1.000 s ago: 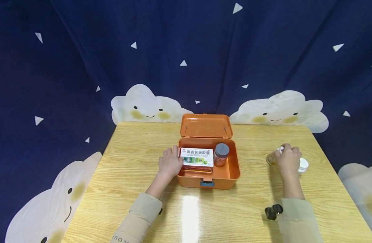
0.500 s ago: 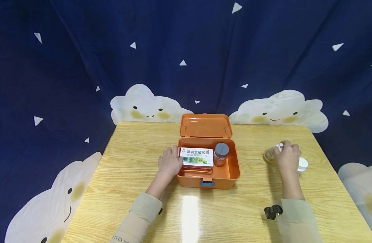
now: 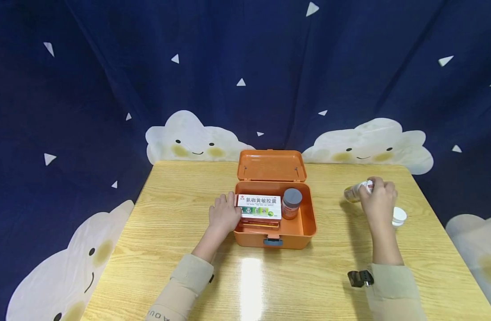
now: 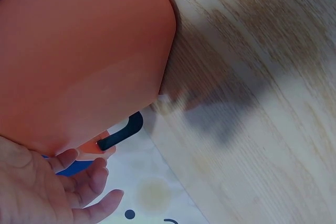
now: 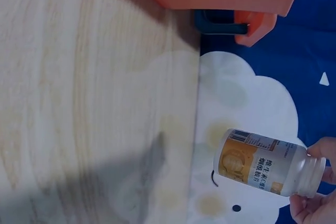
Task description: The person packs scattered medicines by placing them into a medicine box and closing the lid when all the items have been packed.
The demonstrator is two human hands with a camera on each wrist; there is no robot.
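维生素C bottle [image 5: 257,162] now higher in pinch of right hand [image 3: 380,203], left hand [image 3: 224,216] loose at box [image 3: 274,243]

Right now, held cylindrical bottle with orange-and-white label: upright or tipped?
Tipped: head view shows the bottle slanting sideways, its neck end gripped by the right hand.

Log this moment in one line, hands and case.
left hand: at left rim of orange case | right hand: grips tilted bottle by its top | inside: white box, grey-capped jar | lid: open
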